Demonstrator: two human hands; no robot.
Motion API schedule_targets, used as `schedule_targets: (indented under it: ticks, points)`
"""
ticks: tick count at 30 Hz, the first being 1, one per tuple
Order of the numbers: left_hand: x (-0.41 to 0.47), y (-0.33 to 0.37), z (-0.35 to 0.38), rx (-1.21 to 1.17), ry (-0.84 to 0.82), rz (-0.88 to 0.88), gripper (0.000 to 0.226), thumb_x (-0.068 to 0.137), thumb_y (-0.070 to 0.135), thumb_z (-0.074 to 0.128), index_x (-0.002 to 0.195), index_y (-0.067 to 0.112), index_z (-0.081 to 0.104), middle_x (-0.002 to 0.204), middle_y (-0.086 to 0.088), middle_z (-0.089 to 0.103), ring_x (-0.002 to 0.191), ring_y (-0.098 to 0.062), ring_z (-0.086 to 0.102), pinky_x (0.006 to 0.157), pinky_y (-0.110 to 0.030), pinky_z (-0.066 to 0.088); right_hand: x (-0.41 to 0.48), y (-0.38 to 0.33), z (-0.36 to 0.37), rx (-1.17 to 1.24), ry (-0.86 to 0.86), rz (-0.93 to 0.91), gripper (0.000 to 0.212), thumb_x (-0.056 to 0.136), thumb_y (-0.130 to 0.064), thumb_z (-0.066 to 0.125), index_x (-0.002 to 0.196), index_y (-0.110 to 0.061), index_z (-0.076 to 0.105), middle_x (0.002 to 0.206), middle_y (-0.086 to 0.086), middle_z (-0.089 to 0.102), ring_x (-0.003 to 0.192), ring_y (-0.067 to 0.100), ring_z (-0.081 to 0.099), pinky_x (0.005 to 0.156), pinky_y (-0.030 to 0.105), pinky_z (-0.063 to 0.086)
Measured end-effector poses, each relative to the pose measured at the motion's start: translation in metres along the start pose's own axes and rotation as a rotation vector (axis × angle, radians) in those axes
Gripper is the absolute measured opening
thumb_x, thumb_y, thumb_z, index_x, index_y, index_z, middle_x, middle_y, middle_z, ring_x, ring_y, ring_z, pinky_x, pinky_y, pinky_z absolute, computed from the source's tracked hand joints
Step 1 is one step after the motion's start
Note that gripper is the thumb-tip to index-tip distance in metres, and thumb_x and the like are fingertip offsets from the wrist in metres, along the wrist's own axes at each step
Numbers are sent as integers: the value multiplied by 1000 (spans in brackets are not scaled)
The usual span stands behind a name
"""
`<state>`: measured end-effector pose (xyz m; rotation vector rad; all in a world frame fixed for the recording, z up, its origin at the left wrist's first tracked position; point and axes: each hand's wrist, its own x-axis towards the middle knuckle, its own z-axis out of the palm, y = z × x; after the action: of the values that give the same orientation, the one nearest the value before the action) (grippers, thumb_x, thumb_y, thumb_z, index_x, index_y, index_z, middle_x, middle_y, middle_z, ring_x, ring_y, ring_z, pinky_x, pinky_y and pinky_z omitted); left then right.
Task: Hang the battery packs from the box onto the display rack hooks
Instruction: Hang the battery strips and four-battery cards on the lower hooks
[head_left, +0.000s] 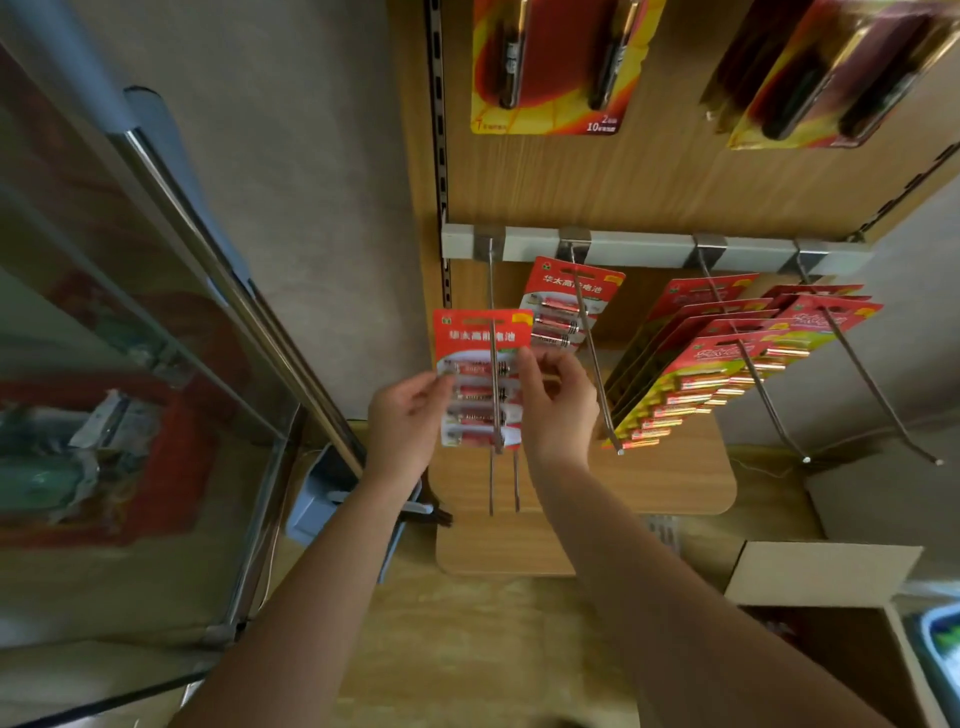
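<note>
A red battery pack (480, 332) is on the leftmost hook (492, 291) of the display rack, partway along it, with the hook's rod running in front of the card. My left hand (405, 421) pinches the pack's left edge and my right hand (558, 405) holds its right edge. One red pack (571, 291) hangs on the second hook (592, 353). Several red packs (696, 374) fill the third hook, and a few more (826, 312) sit on the fourth. The cardboard box (815, 577) stands open at the lower right.
A white rail (639, 249) on the wooden back panel (571, 176) carries the hooks. Larger yellow-red packs (550, 67) hang above. A glass display case (130, 364) stands to the left. Hook tips stick out toward me at the right.
</note>
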<state>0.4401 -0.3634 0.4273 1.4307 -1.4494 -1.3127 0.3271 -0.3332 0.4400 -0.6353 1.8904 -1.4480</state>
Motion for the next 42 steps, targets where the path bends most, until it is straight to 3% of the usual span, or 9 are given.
schedule_targets:
  ticks: [3,8,12,16,22,29,33,37,42]
  points:
    - [29,7,9,136,100,39,28,91,22,54,110,5,66,95,-7,70,77,-13,63,69,-19,51,22,-13,15,60,45,22,19,90,-27,56,101,-12,61,92,-3,63,76,4,57,60,9,43]
    - [58,11,18,193,141,12,31,92,20,52,115,2,63,109,-14,68,97,-24,64,85,-29,49,41,-17,30,75,98,34,11,90,-25,57,97,-16,56,93,-5,62,91,13,63,84,29,54]
    - [59,2,19,231,140,8,30,96,20,46,113,4,64,110,-11,68,92,-15,62,70,-11,45,33,-8,28,14,79,24,26,92,-14,54,117,-20,51,108,-8,56,98,8,56,87,23,47]
    - [39,-19,21,260,131,-94,42,95,18,46,136,8,41,139,-9,47,125,-22,48,97,-27,41,11,24,12,-167,-94,32,32,91,-10,50,122,-17,51,118,-2,58,92,8,54,85,25,48]
    - [-30,-71,36,636,-42,30,15,93,19,51,102,14,62,96,-2,68,76,-12,60,64,-22,48,-20,90,-46,-517,-283,51,30,90,-6,51,118,-13,58,119,3,63,102,16,60,80,18,40]
    - [-95,-84,92,829,-210,133,18,91,17,50,107,16,59,112,2,59,98,-18,61,81,-32,50,-33,136,-142,-697,-275,154,34,87,-8,48,117,-20,59,120,0,61,106,22,58,88,33,48]
    - [-130,-82,147,875,-288,159,15,92,19,49,100,20,61,102,5,65,90,-14,62,67,-23,43,-32,159,-211,-714,-313,193,35,87,-8,48,116,-22,61,119,-2,62,106,20,59,89,31,49]
    - [-170,-89,226,892,-323,117,16,93,23,48,99,22,62,99,5,67,88,-15,63,71,-28,51,-19,191,-305,-785,-467,256,29,90,-14,45,107,-23,66,116,4,66,104,24,61,92,32,49]
    - [-241,-101,337,835,-363,32,18,94,22,46,103,23,62,92,5,69,76,-12,62,61,-24,45,-5,227,-446,-882,-511,291,30,90,-12,42,105,-24,66,112,3,68,99,23,64,82,29,50]
